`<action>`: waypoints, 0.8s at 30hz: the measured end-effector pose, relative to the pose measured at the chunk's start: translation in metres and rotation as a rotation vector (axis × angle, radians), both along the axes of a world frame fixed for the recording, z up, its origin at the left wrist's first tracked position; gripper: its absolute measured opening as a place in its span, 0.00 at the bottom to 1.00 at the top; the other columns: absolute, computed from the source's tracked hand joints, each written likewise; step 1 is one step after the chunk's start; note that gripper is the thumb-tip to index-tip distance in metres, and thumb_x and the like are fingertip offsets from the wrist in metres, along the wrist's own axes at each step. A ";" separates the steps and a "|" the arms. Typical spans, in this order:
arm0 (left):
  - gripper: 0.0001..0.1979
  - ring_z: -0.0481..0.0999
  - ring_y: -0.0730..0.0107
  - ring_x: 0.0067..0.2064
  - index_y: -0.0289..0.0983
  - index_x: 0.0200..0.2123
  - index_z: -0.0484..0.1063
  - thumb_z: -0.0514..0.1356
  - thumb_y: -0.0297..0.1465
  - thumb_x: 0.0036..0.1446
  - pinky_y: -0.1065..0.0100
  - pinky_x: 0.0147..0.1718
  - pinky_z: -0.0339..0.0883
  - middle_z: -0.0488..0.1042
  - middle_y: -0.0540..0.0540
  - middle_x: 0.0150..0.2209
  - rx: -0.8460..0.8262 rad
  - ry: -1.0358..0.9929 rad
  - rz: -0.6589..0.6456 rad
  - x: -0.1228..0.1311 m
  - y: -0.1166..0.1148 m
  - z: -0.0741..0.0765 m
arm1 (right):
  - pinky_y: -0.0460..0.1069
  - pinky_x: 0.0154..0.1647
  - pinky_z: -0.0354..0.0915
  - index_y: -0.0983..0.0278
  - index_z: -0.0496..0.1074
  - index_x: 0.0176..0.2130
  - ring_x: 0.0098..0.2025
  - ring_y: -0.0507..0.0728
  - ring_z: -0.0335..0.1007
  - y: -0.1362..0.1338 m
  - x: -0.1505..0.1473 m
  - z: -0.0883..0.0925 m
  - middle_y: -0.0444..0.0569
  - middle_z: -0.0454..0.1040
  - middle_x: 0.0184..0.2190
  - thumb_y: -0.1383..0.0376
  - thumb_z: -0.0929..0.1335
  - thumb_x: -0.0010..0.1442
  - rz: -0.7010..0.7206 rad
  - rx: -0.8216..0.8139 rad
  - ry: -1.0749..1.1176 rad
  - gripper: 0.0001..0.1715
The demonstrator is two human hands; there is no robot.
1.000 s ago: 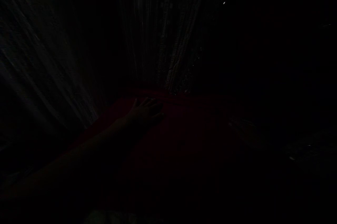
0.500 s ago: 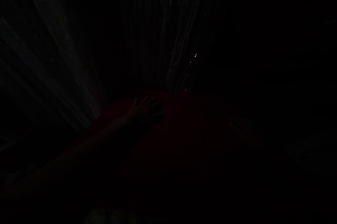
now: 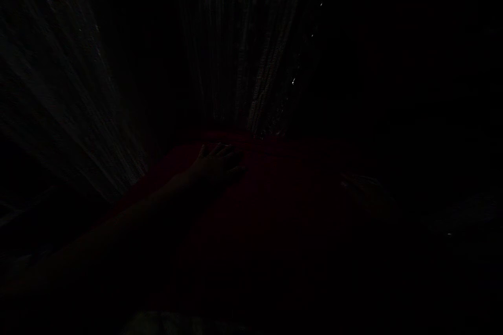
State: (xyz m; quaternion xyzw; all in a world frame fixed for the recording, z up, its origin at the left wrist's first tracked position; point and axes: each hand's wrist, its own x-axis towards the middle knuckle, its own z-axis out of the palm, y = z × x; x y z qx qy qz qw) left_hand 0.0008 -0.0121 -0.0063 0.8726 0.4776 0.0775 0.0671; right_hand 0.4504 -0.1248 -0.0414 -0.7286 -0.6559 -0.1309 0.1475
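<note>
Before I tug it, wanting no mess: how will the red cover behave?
The red cover is probably floppy, given faint creases near its far edge. It may bunch under the left hand, which seems spread flat on it.

Very dark here. Resting left hand point(image 3: 214, 165) palm-down on red cloth point(image 3: 267, 183), spread wide near the far edge. Making out pale streaks point(image 3: 82, 78) at left, more straight ahead, and bright glints point(image 3: 293, 82) just right of those. Too black at far right to read.
</note>
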 end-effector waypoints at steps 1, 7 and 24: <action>0.36 0.41 0.42 0.80 0.47 0.77 0.54 0.46 0.56 0.74 0.27 0.72 0.32 0.45 0.45 0.79 -0.002 -0.001 0.002 0.000 0.001 -0.001 | 0.57 0.66 0.68 0.64 0.74 0.59 0.61 0.57 0.69 0.000 0.001 0.001 0.57 0.70 0.59 0.51 0.65 0.75 0.005 -0.025 -0.002 0.23; 0.37 0.40 0.43 0.80 0.50 0.77 0.53 0.45 0.58 0.72 0.26 0.71 0.33 0.44 0.46 0.79 -0.001 0.005 0.010 0.000 0.006 -0.004 | 0.58 0.67 0.68 0.63 0.73 0.60 0.63 0.58 0.68 0.002 0.006 0.005 0.57 0.69 0.61 0.51 0.65 0.75 0.018 -0.108 0.003 0.24; 0.36 0.40 0.41 0.80 0.49 0.77 0.55 0.46 0.56 0.73 0.26 0.71 0.32 0.44 0.45 0.79 -0.023 -0.027 -0.007 -0.001 0.001 -0.001 | 0.62 0.71 0.63 0.63 0.69 0.66 0.66 0.60 0.65 -0.001 0.006 0.004 0.59 0.66 0.65 0.47 0.63 0.75 0.038 -0.149 -0.028 0.31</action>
